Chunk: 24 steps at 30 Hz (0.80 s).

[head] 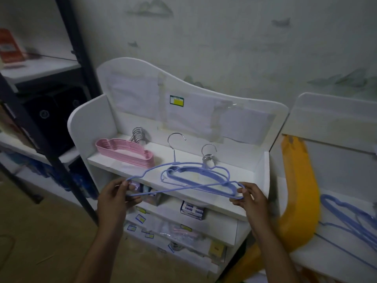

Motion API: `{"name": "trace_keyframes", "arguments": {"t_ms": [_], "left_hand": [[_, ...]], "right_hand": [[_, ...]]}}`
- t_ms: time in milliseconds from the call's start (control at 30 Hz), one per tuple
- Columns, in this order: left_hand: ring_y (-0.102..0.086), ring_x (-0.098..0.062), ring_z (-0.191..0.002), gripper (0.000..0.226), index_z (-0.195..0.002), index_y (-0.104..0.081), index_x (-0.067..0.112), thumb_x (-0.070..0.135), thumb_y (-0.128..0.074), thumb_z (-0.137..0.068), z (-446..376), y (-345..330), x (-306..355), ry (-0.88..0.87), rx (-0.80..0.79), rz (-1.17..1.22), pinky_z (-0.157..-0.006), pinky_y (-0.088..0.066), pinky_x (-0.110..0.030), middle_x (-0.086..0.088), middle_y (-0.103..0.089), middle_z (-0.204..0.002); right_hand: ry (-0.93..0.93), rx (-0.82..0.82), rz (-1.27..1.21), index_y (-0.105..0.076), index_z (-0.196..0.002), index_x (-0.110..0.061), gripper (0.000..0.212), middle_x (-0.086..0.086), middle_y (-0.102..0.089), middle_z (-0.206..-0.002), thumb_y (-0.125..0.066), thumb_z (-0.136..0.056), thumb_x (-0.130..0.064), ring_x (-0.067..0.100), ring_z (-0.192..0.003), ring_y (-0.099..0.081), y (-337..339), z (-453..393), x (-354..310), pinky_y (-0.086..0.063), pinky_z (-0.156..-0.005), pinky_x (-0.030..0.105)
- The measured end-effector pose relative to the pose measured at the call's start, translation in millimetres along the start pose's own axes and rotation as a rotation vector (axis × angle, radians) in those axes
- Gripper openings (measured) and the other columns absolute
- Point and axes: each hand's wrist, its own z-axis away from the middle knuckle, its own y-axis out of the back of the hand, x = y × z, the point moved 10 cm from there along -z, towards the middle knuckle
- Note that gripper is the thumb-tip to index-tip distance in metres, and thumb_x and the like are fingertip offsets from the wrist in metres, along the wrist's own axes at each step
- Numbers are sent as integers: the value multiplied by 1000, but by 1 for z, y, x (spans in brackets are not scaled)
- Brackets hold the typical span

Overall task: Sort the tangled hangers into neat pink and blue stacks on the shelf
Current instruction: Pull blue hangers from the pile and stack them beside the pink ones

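**Blue hanger held over the top shelf**

I have one blue hanger between both hands, held roughly level just in front of the white shelf. My left hand pinches its left shoulder end, fingers curled round the thin bar; my right hand pinches the right end the same way. The hanger's metal hook stands upright towards the back panel.

On the shelf itself, the pink stack lies at the left, its hangers nested flat with their hooks bunched at the back. The blue stack lies to the right of it, well apart, and the held hanger crosses in front of it (I cannot tell whether the two touch). Its hooks also gather at the back.

Further right, on a neighbouring white unit, more blue hangers lie in a loose tangle beside a curved yellow piece. The lower shelves hold small boxes and labelled packets, too blurred to read. A dark metal rack stands at the left.
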Motion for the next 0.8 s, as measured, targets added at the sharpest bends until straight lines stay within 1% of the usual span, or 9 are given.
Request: {"name": "trace_keyframes", "arguments": {"t_ms": [100,200,267,400,500,600,667,733,800], "left_hand": [[-67,-22,-57,20,-107,-61,-4,10,-48,-101,-10,-18,-11,16,-26,-1,-55,-59,-26,-25,-63,-91],[-67,-18,-54,17,-105,-60,-2,8,-47,-101,-20,-35,-17,37,-59,17,-54,-59,-26,-23,-61,-86],[-68,-20,-55,18,-106,-61,-3,8,-48,-101,-29,-44,-20,44,-72,12,-54,-59,-27,-23,-62,-87],[-67,-25,-53,16,-102,-62,-1,9,-50,-100,-57,-56,-33,65,-84,-7,-53,-58,-29,-24,-62,-86],[-66,-24,-51,17,-102,-62,-2,9,-50,-100,-77,-69,-42,79,-117,-22,-53,-58,-30,-19,-63,-84],[-66,-26,-50,15,-100,-62,2,10,-50,-100,-95,-82,-50,97,-164,-37,-52,-59,-32,-14,-64,-82],[-66,-26,-50,15,-101,-63,2,10,-50,-100,-107,-90,-56,112,-191,-45,-53,-59,-35,-12,-65,-80],[-67,-29,-54,17,-105,-64,2,12,-50,-100,-118,-97,-62,127,-221,-67,-55,-58,-39,-10,-66,-81],[-66,-36,-58,17,-106,-63,2,11,-51,-100,-130,-102,-69,146,-239,-70,-53,-59,-37,-14,-66,-86]], "right_hand": [[-29,7,-9,-63,-107,-17,18,7,-68,-94,-48,-101,-11,34,-76,-72,2,-13,8,-60,-67,33],[-54,25,-24,-63,-109,-12,18,7,-68,-96,-48,-100,-10,34,-76,-72,4,-21,16,-59,-62,27],[-67,40,-26,-63,-110,-10,18,10,-68,-98,-48,-100,-8,36,-76,-71,4,-30,22,-60,-61,26],[-104,65,-25,-63,-109,-6,17,18,-67,-100,-49,-99,-6,39,-71,-70,-2,-49,41,-59,-59,28],[-114,83,7,-64,-105,-9,17,16,-67,-97,-48,-100,-6,37,-70,-70,-6,-59,51,-60,-62,31],[-130,126,33,-65,-100,-10,18,14,-67,-92,-48,-99,-3,35,-64,-70,-8,-66,61,-59,-60,31],[-135,166,86,-66,-97,-13,20,14,-67,-91,-50,-97,-1,34,-61,-70,-7,-73,66,-60,-58,34],[-137,209,160,-67,-96,-14,21,13,-67,-91,-52,-95,1,33,-60,-71,-5,-79,70,-60,-60,40],[-141,231,282,-68,-97,-14,20,11,-68,-90,-53,-95,0,27,-59,-71,-4,-83,72,-61,-64,43]]}}
